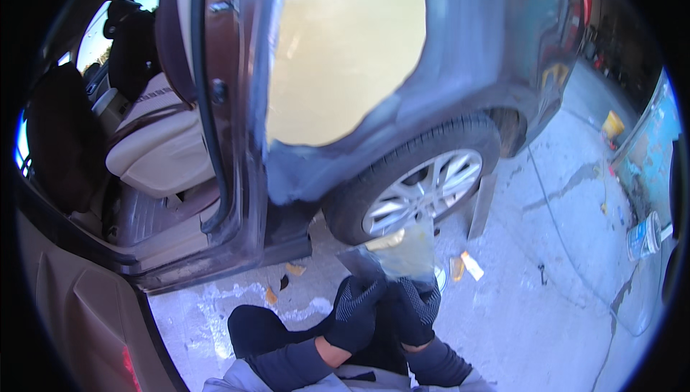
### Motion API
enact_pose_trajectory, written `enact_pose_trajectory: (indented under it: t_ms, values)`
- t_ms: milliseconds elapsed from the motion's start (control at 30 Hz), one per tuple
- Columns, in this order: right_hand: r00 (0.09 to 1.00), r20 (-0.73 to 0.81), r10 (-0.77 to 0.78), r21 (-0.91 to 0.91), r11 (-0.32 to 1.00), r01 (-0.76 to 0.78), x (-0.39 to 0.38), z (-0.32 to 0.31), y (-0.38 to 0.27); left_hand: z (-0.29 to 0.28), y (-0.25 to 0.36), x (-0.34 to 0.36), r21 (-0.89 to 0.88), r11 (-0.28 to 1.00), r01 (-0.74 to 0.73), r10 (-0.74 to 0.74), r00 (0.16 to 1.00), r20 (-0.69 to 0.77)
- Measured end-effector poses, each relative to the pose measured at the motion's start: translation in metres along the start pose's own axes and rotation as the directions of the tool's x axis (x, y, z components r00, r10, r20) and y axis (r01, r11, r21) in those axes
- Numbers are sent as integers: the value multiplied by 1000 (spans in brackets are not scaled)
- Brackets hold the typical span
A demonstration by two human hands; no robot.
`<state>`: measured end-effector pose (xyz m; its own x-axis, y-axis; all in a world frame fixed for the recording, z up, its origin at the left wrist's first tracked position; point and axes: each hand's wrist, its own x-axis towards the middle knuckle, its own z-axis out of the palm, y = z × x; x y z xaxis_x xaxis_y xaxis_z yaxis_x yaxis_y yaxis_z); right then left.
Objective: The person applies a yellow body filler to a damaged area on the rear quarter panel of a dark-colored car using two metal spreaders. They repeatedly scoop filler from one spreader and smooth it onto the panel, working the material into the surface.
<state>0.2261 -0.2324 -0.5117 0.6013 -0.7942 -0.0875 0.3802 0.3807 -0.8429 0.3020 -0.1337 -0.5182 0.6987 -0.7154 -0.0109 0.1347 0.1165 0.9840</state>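
Note:
My left hand [357,308], in a black glove with a grey-striped pattern, is closed on a dark flat scraper [357,261]. Close beside it, my right hand [415,311], gloved the same way, grips the lower edge of a pale, see-through sheet [413,254]. Yellowish filler paste [386,240] lies along the sheet's far left part. Both hands are held in front of a car's rear wheel [424,189]. Above the wheel, a large smooth patch of cream-yellow filler [345,54] covers the car's rear side panel [460,47]. The fingertips are partly hidden.
An open doorway at left shows a beige car seat [169,144]; the door panel [86,306] reaches in at lower left. A flat strip [482,206] leans by the tyre. A white bucket [644,236], a yellow container [613,125] and a cable [557,216] are at right.

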Motion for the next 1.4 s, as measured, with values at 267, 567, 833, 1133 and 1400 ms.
enact_pose_trajectory:
  t_ms: [267,567,833,1133,1400]
  values:
    - [911,81,-404,-23,913,407,17,31,-74,-5,64,19,185,976,-116,90,985,144]
    - [-94,755,-649,-340,-510,790,124,157,-289,-91,172,40,620,578,-530,677,736,-3]
    - [-255,827,-501,-131,-612,780,156,267,-374,-146,158,36,843,403,-356,741,668,-72]
    - [-100,891,-443,-224,-620,752,160,296,-398,-159,90,55,890,392,-232,644,760,-86]
    - [-43,925,-377,-190,-558,807,166,302,-395,-154,77,56,908,299,-294,706,708,-3]
